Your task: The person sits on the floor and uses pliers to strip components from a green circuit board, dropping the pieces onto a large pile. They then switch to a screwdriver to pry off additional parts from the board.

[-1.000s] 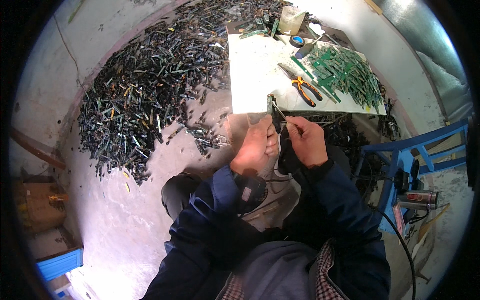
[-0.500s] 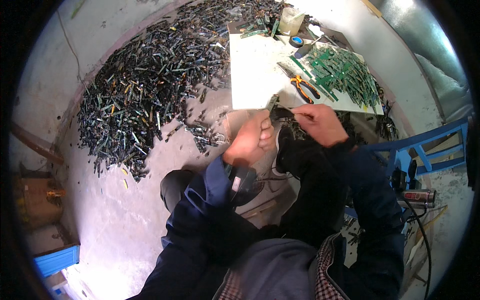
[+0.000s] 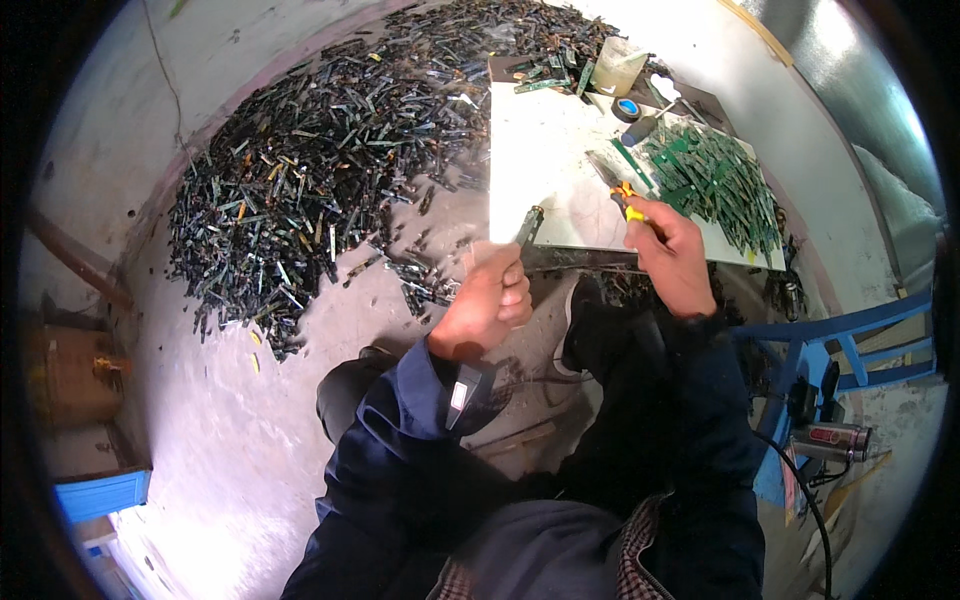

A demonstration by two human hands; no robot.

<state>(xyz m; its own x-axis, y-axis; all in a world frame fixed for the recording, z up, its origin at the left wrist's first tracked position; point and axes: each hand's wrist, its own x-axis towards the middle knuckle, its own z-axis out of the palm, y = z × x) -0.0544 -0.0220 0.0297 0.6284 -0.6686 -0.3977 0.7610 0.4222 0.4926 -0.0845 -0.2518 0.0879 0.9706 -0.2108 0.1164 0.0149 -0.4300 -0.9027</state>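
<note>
My left hand (image 3: 490, 305) is closed around a narrow dark strip (image 3: 528, 224) that sticks up at the near edge of the white board (image 3: 545, 160). My right hand (image 3: 672, 255) lies on the board's near edge, its fingers around the orange and yellow handles of a pair of pliers (image 3: 618, 188) whose jaws point away from me. A heap of green circuit strips (image 3: 712, 178) lies on the board just right of the pliers.
A large pile of dark metal strips (image 3: 320, 170) covers the floor to the left. A roll of blue tape (image 3: 628, 108) and a pale container (image 3: 617, 68) sit at the board's far end. A blue stool frame (image 3: 835, 345) stands right.
My right hand left the strip near my left hand and reached up to the right onto the board, taking hold of the pliers. My left hand rose a little with the strip.
</note>
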